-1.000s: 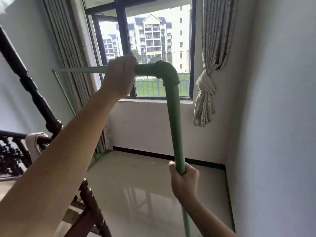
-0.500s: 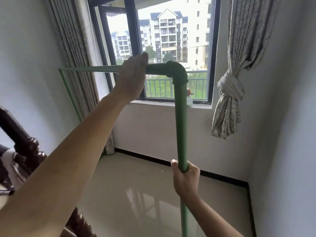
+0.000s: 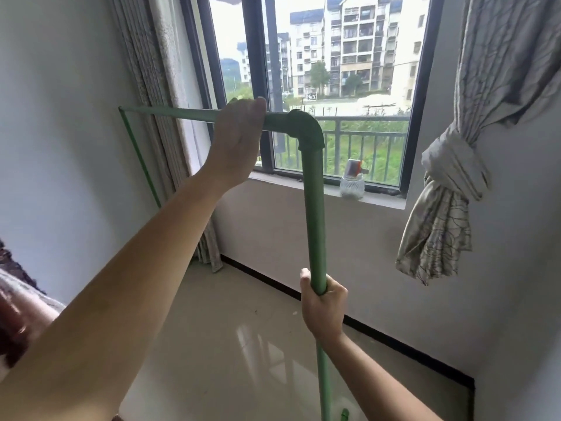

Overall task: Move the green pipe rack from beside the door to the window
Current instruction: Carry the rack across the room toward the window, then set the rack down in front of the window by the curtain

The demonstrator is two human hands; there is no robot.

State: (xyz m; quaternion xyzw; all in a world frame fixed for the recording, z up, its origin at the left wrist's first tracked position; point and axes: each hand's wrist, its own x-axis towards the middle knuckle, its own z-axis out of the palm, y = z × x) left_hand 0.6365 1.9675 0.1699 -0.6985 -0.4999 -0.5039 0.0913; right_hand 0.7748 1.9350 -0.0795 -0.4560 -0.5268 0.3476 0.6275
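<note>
Both hands grip the green pipe rack point(image 3: 314, 208) in the head view. One, the left hand point(image 3: 238, 138), wraps over the top bar just beside the elbow joint point(image 3: 305, 130); the right hand point(image 3: 323, 308) is closed around the near upright, lower down. That bar runs back to a far corner by the left curtain point(image 3: 158, 86), facing the window point(image 3: 334, 71) (a small jar point(image 3: 352, 186) sits on the sill point(image 3: 376, 200)).

You face a dark-framed window point(image 3: 318, 86) in daylight, knotted curtain point(image 3: 449, 183) to its right, white walls point(image 3: 60, 132), glossy tiled floor point(image 3: 243, 344) below
</note>
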